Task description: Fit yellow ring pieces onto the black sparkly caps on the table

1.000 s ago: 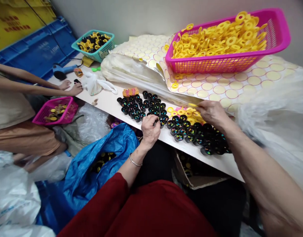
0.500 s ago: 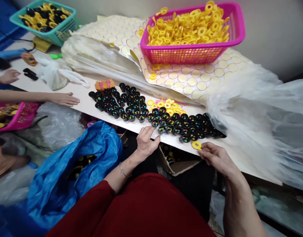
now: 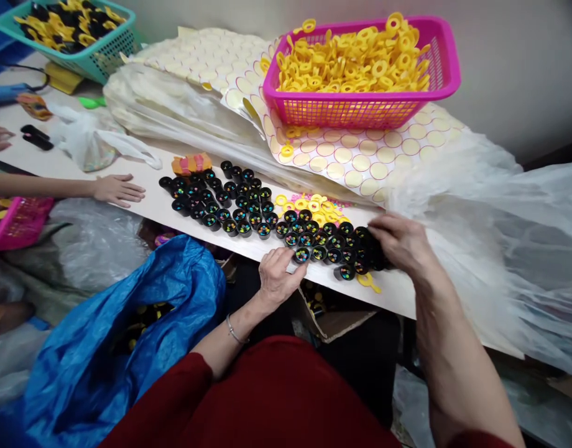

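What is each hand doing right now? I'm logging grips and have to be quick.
Left hand: fingers on a black cup at the table edge.
Right hand: curled over the black cups; grip cannot be told.

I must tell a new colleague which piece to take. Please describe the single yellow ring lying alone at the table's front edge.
Find the white table and its block of black cups. At the block's right end, below the right hand, one yellow ring lies flat near the front edge. Unlike the loose yellow rings behind the cups, it lies alone.
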Available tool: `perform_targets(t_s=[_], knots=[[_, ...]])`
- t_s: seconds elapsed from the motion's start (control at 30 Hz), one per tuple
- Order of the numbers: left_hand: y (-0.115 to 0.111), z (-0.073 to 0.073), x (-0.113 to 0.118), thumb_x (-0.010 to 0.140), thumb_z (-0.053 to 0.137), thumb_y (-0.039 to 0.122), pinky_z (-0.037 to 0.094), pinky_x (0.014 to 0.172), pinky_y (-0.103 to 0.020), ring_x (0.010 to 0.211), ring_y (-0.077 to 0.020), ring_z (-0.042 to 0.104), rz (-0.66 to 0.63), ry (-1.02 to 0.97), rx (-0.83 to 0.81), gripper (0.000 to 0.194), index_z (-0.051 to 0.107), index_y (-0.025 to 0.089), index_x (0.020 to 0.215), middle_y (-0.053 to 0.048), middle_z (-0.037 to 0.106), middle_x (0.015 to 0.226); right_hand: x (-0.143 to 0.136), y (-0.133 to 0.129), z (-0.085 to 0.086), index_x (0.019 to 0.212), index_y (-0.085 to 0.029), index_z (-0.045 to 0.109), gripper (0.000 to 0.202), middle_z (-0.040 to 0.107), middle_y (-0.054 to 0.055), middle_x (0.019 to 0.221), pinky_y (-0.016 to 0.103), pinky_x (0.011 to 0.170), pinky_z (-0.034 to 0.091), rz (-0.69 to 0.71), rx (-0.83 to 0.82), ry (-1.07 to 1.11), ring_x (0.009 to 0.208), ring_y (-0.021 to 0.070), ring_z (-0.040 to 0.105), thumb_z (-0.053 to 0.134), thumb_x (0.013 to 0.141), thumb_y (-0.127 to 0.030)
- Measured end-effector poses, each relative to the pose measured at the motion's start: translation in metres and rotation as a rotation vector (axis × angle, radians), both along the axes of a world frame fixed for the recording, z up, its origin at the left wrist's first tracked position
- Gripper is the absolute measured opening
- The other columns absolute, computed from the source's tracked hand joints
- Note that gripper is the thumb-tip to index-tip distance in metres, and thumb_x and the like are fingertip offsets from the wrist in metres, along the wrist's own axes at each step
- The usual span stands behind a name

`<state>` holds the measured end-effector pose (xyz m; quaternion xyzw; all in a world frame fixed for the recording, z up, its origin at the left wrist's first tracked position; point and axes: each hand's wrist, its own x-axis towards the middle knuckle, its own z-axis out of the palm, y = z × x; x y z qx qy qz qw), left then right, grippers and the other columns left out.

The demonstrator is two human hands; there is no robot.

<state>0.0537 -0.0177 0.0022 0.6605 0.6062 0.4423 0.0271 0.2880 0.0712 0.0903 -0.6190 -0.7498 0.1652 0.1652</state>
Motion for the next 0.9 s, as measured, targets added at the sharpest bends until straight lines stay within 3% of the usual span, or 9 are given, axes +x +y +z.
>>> perform_targets(t_s=[0.13, 0.27, 0.43, 0.73, 0.9], knots=[[-0.001, 0.003, -0.001, 0.072, 0.067, 0.03, 0.046, 0.068, -0.028, 0.074, -0.0166, 0.063, -0.009, 0.016, 0.013, 0.018, 0.065, 0.016, 0.084, -0.005, 0.069, 0.08, -0.026, 0.062, -0.01, 0.091, -0.019, 0.073, 0.034, 0.07, 0.01, 0.095, 0.032, 0.069, 0.043, 0.031, -0.096, -0.395, 0.086, 0.024, 0.061, 0.041, 0.08, -0.021], [-0.001, 0.003, -0.002, 0.07, 0.069, 0.035, 0.046, 0.068, -0.028, 0.075, -0.0172, 0.064, -0.024, 0.034, -0.036, 0.024, 0.065, 0.017, 0.085, -0.006, 0.07, 0.082, -0.035, 0.087, -0.02, 0.103, -0.022, 0.072, 0.035, 0.071, 0.012, 0.099, 0.032, 0.067, 0.042, 0.093, -0.191, -0.554, 0.088, 0.027, 0.062, 0.044, 0.081, -0.024], [-0.001, 0.002, -0.004, 0.071, 0.069, 0.034, 0.045, 0.066, -0.028, 0.073, -0.0168, 0.063, -0.027, 0.018, -0.035, 0.023, 0.065, 0.017, 0.085, -0.006, 0.069, 0.082, -0.037, 0.088, -0.018, 0.11, -0.023, 0.069, 0.037, 0.07, 0.013, 0.104, 0.033, 0.066, 0.041, 0.133, -0.242, -0.644, 0.092, 0.0299, 0.063, 0.047, 0.08, -0.026], [-0.001, 0.0, -0.003, 0.071, 0.071, 0.04, 0.046, 0.067, -0.029, 0.074, -0.0171, 0.063, -0.019, 0.009, -0.04, 0.028, 0.065, 0.018, 0.086, -0.005, 0.069, 0.081, -0.052, 0.08, -0.006, 0.101, -0.014, 0.068, 0.035, 0.069, 0.019, 0.094, 0.031, 0.064, 0.037, 0.186, -0.216, -0.741, 0.091, 0.0287, 0.063, 0.038, 0.085, -0.022], [0.0, -0.001, -0.002, 0.069, 0.073, 0.039, 0.046, 0.066, -0.028, 0.073, -0.0169, 0.063, 0.003, 0.017, -0.051, 0.029, 0.066, 0.018, 0.086, -0.005, 0.069, 0.082, -0.054, 0.082, -0.005, 0.106, -0.015, 0.067, 0.034, 0.069, 0.018, 0.097, 0.031, 0.068, 0.04, 0.192, -0.23, -0.775, 0.094, 0.0282, 0.062, 0.042, 0.083, -0.02]])
